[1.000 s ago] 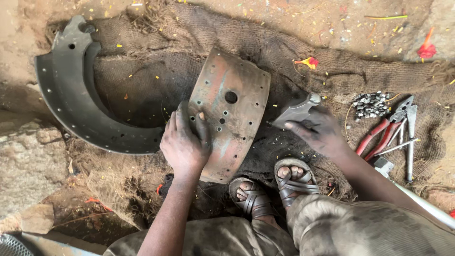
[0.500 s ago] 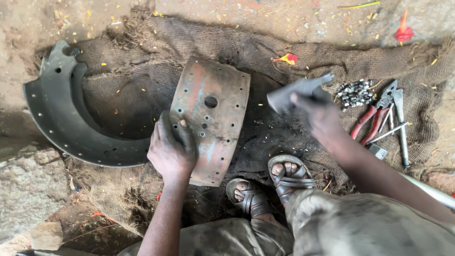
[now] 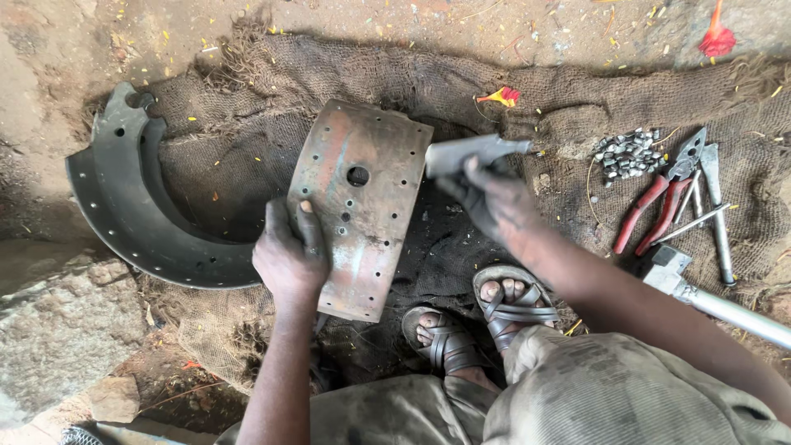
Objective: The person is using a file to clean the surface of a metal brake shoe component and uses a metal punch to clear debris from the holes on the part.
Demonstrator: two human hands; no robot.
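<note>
My left hand point(image 3: 288, 255) grips the rusty brake shoe point(image 3: 358, 202) on the sackcloth point(image 3: 511, 124). Right of the shoe, my right hand point(image 3: 490, 198) holds a grey tool point(image 3: 474, 152); beyond it, rivets point(image 3: 628, 152), red pliers point(image 3: 659, 198); left, 1 dark curved shoe point(image 3: 136, 214).

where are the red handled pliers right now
In the head view, the red-handled pliers lie on the burlap sacking at the right, just right of the pile of rivets and beside the hammer.
</note>
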